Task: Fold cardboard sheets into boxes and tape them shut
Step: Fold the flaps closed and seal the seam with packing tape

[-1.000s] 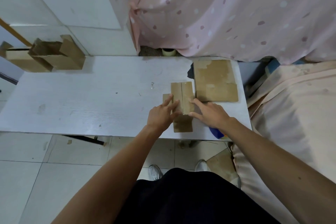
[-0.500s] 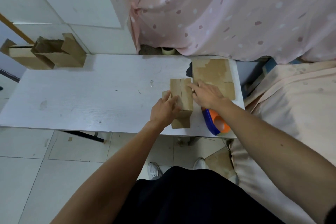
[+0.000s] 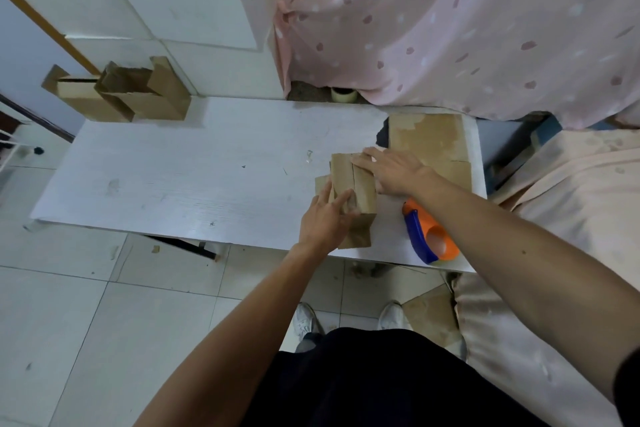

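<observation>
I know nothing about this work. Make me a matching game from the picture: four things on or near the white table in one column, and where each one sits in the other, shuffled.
Things:
1. tape dispenser
2. flat cardboard sheets
3. open boxes
4. tape roll

Places:
A. far left corner of the table
B. beyond the table's far edge, at the hem of the curtain
C. near edge of the table, right side
D. far right corner of the table

Pairs: 1-C, 2-D, 3-A, 4-B
</observation>
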